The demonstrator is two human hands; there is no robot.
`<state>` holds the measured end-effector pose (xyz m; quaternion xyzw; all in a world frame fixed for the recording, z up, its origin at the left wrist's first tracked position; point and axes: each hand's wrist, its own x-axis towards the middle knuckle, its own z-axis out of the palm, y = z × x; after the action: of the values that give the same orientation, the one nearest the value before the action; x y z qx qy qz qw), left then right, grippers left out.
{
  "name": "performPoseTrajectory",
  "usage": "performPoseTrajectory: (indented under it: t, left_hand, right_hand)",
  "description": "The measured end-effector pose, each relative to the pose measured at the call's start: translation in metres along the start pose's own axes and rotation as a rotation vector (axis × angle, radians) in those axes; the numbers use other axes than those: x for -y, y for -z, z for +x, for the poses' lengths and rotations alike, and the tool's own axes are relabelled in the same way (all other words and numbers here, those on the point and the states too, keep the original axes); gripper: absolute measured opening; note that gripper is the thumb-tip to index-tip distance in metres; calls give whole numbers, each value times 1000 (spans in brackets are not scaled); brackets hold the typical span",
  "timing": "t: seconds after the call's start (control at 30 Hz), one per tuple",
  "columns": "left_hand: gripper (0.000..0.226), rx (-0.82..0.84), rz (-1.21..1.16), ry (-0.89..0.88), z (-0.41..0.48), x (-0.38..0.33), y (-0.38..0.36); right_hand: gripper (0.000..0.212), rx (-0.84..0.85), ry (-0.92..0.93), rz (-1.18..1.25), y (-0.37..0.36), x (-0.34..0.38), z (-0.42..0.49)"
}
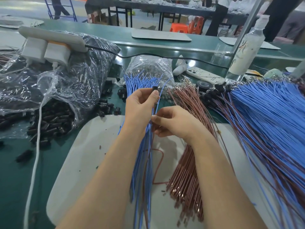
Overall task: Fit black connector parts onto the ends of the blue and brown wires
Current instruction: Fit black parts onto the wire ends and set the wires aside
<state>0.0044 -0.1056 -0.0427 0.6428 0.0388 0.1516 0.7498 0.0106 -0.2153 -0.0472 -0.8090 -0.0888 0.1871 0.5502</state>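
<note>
Above the grey mat (82,154), a black connector (154,88) is pinched between the thumb and fingertips of the left hand (140,106), raised over the fanned ends of the blue wires (142,80). Just below it, a single wire (157,104) is pinched between the thumb and forefinger of the right hand (176,124); whether its tip is already seated in the connector cannot be told. Trouble could be expected if the wire is gripped too far from its end, since it may buckle instead of being pushed home. A neighbouring strand could also be snagged and dragged out, as the loose bundle lies right under both hands, with the brown wires (186,162) just beside it. A half-seated tip might be missed and added to what looks like the finished pile (264,123) at the right. Spare connectors are held in the torn clear bag (47,80) at the left, with some spilled onto the table (16,171). A second clear bag (148,61) behind the blue wires is filled with small greyish pieces that cannot be made out.
</note>
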Motion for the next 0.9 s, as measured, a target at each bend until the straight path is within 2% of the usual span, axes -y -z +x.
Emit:
performPoseTrajectory:
  t: [0.07,0.1,0.23,0.3,0.47,0.67,0.9]
  left_hand:
    - [19,-31,53,2,5,4,2]
    - [17,-62,80,-2,8,7,3]
    - [14,-131,186,-66,15,14,8]
    - [17,-137,223,-91,16,16,8]
    - [18,-109,231,-120,14,16,5]
    - [27,-53,179,-161,11,15,2]
    - [26,-16,149,-175,11,16,-1]
  right_hand:
    - [24,-23,-22,-70,3,0,0]
    - [25,-90,-20,-139,6,-2,0]
    - [16,-573,1,-393,23,-9,5]
    - [19,-653,-17,-458,23,-9,7]
    - [25,-551,-75,-648,9,1,28]
    - [25,-558,-66,-808,-8,10,61]
    - [28,-548,-78,-771,-9,7,75]
